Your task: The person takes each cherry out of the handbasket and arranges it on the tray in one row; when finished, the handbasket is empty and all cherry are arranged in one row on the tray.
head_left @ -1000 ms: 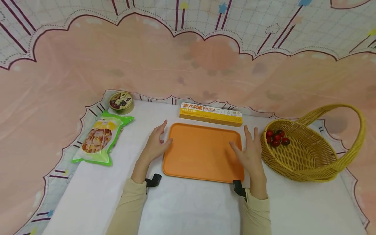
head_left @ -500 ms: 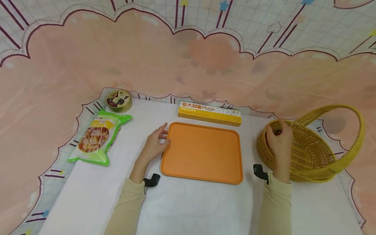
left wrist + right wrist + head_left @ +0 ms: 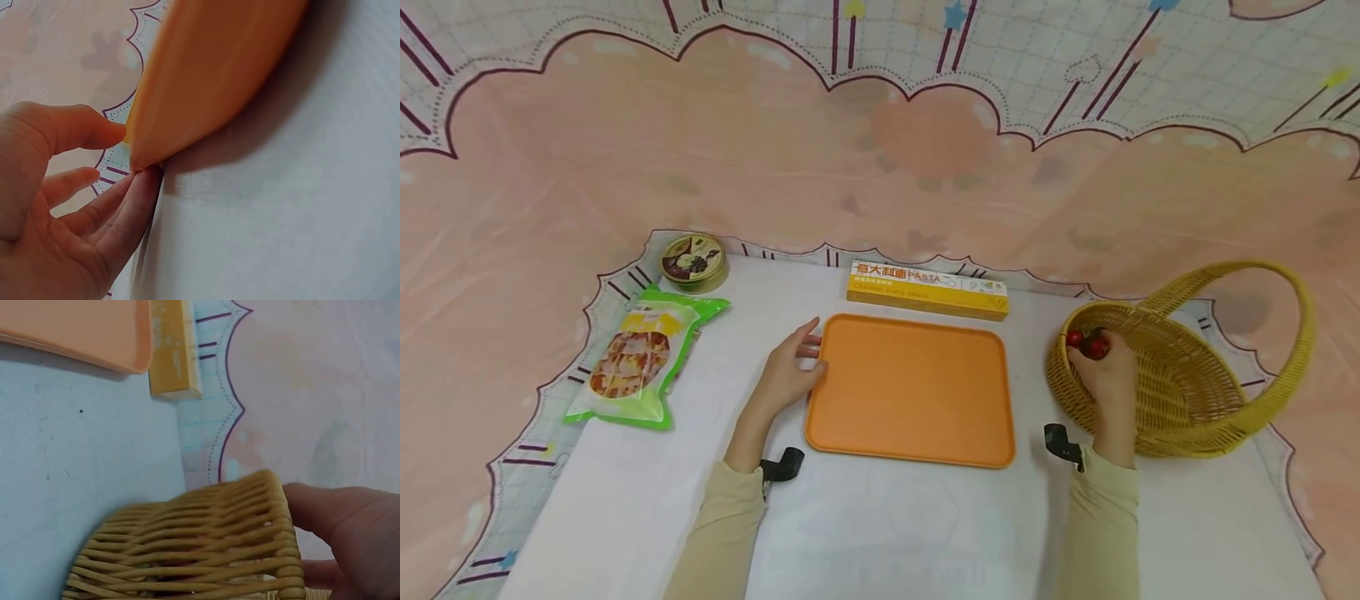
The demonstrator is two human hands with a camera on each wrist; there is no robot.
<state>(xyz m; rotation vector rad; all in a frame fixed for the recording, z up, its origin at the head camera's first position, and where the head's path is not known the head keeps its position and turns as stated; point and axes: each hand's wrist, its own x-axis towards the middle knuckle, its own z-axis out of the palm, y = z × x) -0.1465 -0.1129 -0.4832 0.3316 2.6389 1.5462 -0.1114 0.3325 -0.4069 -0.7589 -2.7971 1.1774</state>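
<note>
In the head view my left hand [image 3: 786, 375] is at the left edge of the orange tray [image 3: 910, 392]. Seen from the left wrist, the fingertips touch the underside of the tray's rim [image 3: 181, 100], and the thumb lies close to its upper side. My right hand [image 3: 1110, 375] reaches into the yellow wicker basket [image 3: 1187, 400], its thumb and fingers curled around small glossy red fruits [image 3: 1096, 345]. How many it grips cannot be told. The right wrist view shows the basket's wall [image 3: 206, 544] hiding the fingertips.
A yellow and white pasta box [image 3: 927, 290] lies behind the tray. At left are a green-edged food bag [image 3: 636, 362] and a round gold tin [image 3: 694, 262]. The basket's tall arched handle [image 3: 1296, 333] rises at right. Patterned cloth [image 3: 775, 167] hangs behind the white table.
My right hand has moved from the tray's right side into the basket, and its fingers have closed around the red fruits. The left hand has stayed at the tray's left edge.
</note>
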